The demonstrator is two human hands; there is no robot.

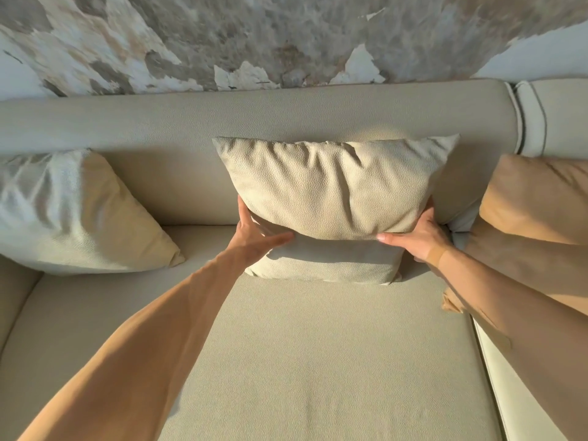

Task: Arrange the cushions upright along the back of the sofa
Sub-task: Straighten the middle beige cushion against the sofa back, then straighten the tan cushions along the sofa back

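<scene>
cushion between fingers of both hands

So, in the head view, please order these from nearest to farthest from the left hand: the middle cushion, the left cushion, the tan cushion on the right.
Measured from the left hand:
1. Middle cushion: the hand grips its left edge.
2. Left cushion: leaning at the backrest, on the hand's left.
3. Tan cushion: far right, beyond the right hand.
</scene>
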